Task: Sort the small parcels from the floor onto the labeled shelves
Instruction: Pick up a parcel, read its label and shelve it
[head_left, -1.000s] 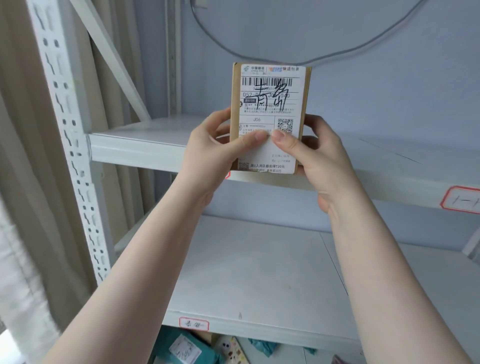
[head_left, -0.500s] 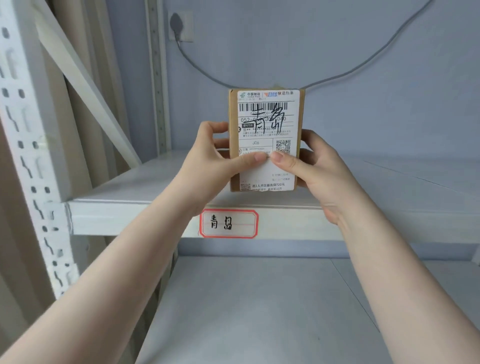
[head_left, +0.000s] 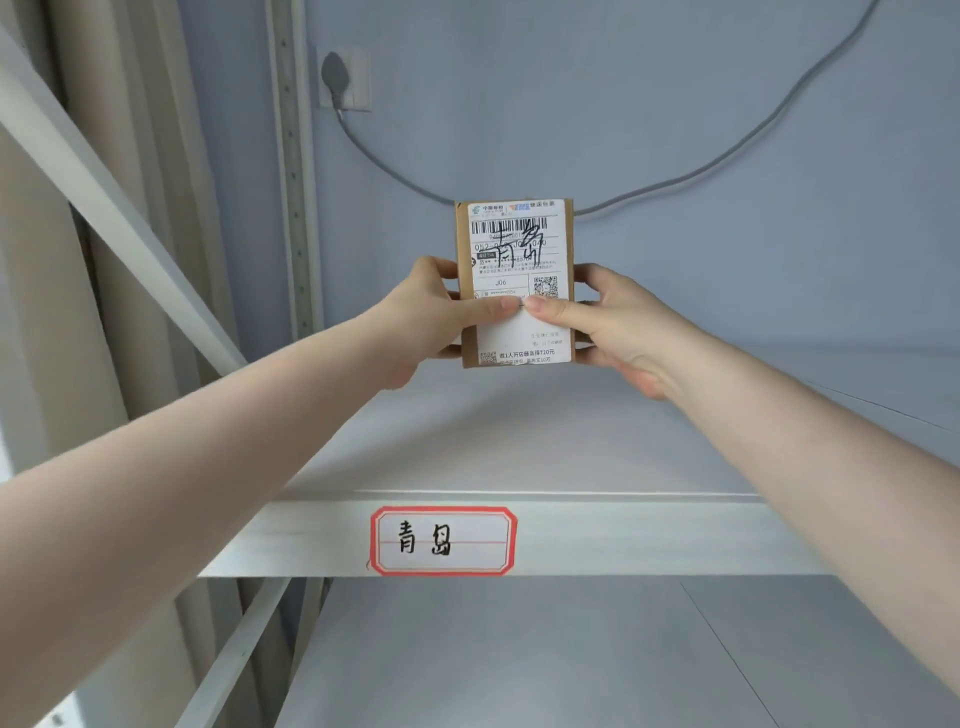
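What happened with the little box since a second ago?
Both hands carried the parcel forward over the shelf labelled 青岛, deeper toward the wall. Unchanged: the left hand and right hand grip it upright, label facing the camera; nothing was let go.

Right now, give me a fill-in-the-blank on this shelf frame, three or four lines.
1. The brown cardboard parcel is held by ____ hands.
2. The red-bordered label sticks on the white metal shelf's ____ edge.
3. The grey cable runs to a wall ____.
4. The parcel's white shipping label faces the ____.

Missing: both; front; socket; camera
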